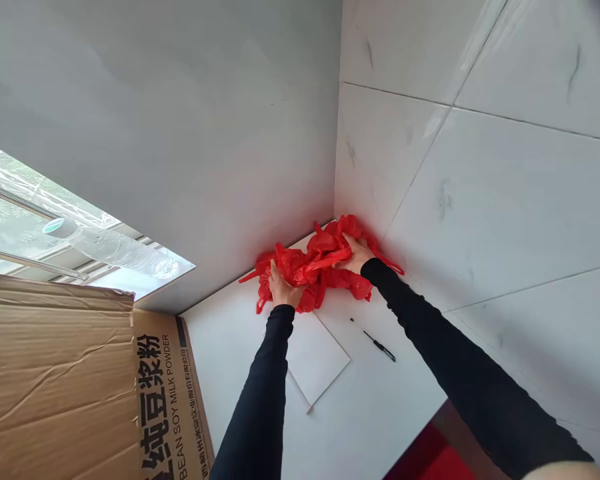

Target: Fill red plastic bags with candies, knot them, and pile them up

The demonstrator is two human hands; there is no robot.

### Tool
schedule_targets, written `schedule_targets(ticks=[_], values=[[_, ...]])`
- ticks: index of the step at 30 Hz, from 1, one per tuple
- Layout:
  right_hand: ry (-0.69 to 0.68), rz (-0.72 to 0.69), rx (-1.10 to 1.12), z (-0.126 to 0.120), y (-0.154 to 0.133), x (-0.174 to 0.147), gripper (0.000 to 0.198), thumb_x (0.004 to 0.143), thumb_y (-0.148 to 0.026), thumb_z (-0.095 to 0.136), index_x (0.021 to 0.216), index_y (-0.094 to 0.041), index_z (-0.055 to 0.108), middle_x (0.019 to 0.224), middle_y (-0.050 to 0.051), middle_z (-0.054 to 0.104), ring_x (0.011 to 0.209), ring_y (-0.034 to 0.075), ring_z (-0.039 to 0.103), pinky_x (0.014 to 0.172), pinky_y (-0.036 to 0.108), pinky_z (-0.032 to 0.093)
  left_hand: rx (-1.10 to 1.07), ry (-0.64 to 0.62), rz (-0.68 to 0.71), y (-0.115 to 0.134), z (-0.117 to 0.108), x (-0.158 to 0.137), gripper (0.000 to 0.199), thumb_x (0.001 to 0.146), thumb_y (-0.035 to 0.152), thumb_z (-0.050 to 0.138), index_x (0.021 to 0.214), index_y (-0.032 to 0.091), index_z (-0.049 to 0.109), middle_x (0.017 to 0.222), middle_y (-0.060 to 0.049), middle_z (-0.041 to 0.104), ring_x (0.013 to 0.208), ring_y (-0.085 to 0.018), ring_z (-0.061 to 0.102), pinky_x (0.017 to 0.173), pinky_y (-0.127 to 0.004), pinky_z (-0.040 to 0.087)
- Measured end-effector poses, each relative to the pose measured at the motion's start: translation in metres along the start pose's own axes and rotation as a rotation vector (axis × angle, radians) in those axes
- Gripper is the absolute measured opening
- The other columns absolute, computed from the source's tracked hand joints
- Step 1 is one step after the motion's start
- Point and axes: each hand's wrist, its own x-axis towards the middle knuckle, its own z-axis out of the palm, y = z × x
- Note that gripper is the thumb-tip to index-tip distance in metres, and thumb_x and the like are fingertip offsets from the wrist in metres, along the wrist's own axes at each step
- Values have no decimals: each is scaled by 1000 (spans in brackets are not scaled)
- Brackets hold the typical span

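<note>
A crumpled heap of red plastic bags lies in the far corner of the white table, against both walls. My left hand grips the near left part of the heap, thumb up and fingers partly sunk in the plastic. On the right side, my right hand has its fingers closed around a fold of the bags. Folds of red film hide some fingertips of both hands. Just in front of the heap lie a white sheet or pad of paper and a black pen.
An opened cardboard box with printed lettering stands at the left. Behind it, a clear plastic bottle or tube shows by the window. A grey wall and a tiled wall meet at the corner. Something red is below the table's edge.
</note>
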Motion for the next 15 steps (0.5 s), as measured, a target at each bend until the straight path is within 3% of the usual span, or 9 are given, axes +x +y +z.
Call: schedule_targets(ticks=[2, 4, 6, 8, 11, 13, 15], values=[[42, -53, 18, -14, 8, -17, 100, 65, -38, 89, 151, -25, 41, 149, 18, 41, 131, 39, 48, 105, 58, 45, 88, -49, -32, -2, 1, -3, 91, 68, 21, 84, 146, 12, 36, 147, -25, 43, 141, -41, 38, 115, -57, 29], [116, -103, 35, -22, 20, -52, 82, 80, -39, 74, 152, -25, 38, 149, 15, 43, 136, 34, 44, 110, 55, 41, 165, -73, -61, -3, -2, -8, 93, 66, 19, 85, 146, 19, 38, 148, -23, 42, 142, -43, 35, 115, -59, 29], [185, -132, 45, -19, 38, -104, 58, 93, -37, 55, 148, -23, 43, 142, 14, 50, 131, 30, 50, 111, 51, 43, 222, -68, -90, -4, -5, -16, 89, 63, 19, 86, 142, 24, 44, 151, -21, 39, 144, -45, 31, 113, -63, 28], [215, -133, 30, -2, 58, -167, 44, 96, -35, 46, 136, -22, 56, 129, 16, 58, 122, 32, 55, 106, 55, 47, 251, -48, -128, -7, -6, -24, 80, 66, 22, 84, 137, 24, 49, 150, -21, 38, 143, -47, 29, 111, -66, 29], [206, -133, -19, 35, 88, -253, 38, 96, -35, 46, 128, -24, 63, 133, 17, 55, 124, 38, 53, 102, 63, 48, 204, -57, -160, -13, 3, -29, 59, 79, 27, 76, 132, 17, 52, 136, -19, 52, 131, -40, 48, 105, -61, 40], [201, -136, -43, 55, 103, -287, 41, 97, -35, 44, 133, -25, 61, 140, 17, 50, 131, 39, 48, 103, 64, 47, 118, -91, -137, -12, 13, -24, 47, 86, 27, 70, 129, 15, 55, 125, -14, 61, 118, -31, 59, 101, -55, 47], [178, -142, -57, 64, 113, -303, 43, 97, -36, 43, 137, -25, 57, 145, 15, 47, 136, 38, 43, 107, 62, 45, 18, -109, -89, -8, 21, -22, 41, 88, 23, 69, 127, 14, 57, 126, -12, 63, 117, -27, 61, 102, -52, 49]])
